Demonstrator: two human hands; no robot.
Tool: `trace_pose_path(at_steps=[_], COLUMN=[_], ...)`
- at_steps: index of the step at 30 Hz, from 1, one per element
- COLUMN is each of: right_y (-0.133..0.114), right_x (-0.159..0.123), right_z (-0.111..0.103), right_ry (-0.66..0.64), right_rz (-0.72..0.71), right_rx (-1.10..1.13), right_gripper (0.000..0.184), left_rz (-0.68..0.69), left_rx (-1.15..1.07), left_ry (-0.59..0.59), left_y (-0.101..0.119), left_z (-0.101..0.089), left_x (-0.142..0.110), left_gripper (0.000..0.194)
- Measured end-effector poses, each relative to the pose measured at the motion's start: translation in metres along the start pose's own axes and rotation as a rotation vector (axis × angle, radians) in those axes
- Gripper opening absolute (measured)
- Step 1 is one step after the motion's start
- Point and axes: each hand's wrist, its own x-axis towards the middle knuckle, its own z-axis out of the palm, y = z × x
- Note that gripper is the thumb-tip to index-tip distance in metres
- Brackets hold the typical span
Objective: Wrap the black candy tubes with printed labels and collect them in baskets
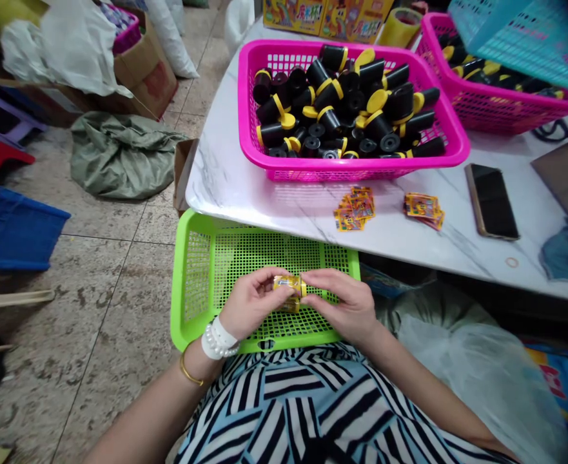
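Over the green basket [191,322], both hands meet at a small canister [287,282] with a yellow printed wrap, lying roughly sideways. My left hand [254,299] pinches its body between thumb and fingers. At its yellow right end, my right hand [346,299] closes its thumb and fingertips. Just below it shows another yellow printed piece [291,305]; whether it is held or lies in the basket I cannot tell. On the table above are two small piles of printed labels, a left pile [355,209] and a right pile [423,209].
A pink basket [361,169] full of black canisters with yellow lids stands on the marble-patterned table [274,200]. Behind it are another pink basket [496,109], a blue basket [530,38] and printed boxes [307,16]. A phone [492,201] lies at the right.
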Motion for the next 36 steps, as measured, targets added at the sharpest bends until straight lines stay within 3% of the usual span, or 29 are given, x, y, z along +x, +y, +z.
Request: trace_pose_path(at_steps=[3,7,9,13,16,20,24,29,32,34,36], right_y=[-0.003,0.002,0.008,0.019,0.025,0.026,0.023,0.012,0.003,-0.002,-0.002], right_x=[-0.005,-0.012,-0.012,-0.01,-0.01,-0.014,-0.017,-0.02,-0.008,0.01,0.034], right_z=[0.003,0.012,0.013,0.008,0.007,0.009,0.011,0.022,0.013,-0.008,-0.035], right_ry=[0.034,0.09,0.042,-0.181,-0.242,-0.145,-0.149,0.013,0.009,0.03,0.143], right_rz=[0.136,0.544,0.702,0.794,0.761,0.709,0.551,0.395,0.194,0.028,-0.06], right_rx=[0.076,0.397,0.552,0.792,0.871,0.86,0.695,0.585,0.329,0.044,-0.254], right_gripper=[0.03,0.023,0.026,0.036,0.038,0.028,0.026,0.014,0.015,0.018,0.021], left_rz=[0.179,0.352,0.275,-0.159,-0.328,-0.367,-0.396,-0.434,-0.453,-0.426,-0.383], left_rx=[0.248,0.48,0.45,0.093,-0.131,-0.312,-0.293,-0.309,-0.277,-0.214,-0.131], left_ry=[-0.03,-0.018,-0.014,-0.129,-0.149,-0.197,-0.158,-0.045,-0.008,0.008,0.022], left_y=[0.001,-0.007,-0.013,-0.017,-0.012,-0.005,-0.006,-0.01,-0.013,-0.016,-0.018], left_z=[0.002,0.004,0.004,0.008,0.012,0.013,0.016,0.023,0.021,0.018,0.015], left_x=[-0.004,-0.004,-0.001,0.007,0.008,0.003,0.001,0.002,0.005,0.007,0.008], left_gripper=[0.027,0.026,0.025,0.033,0.039,0.042,0.042,0.046,0.049,0.056,0.068])
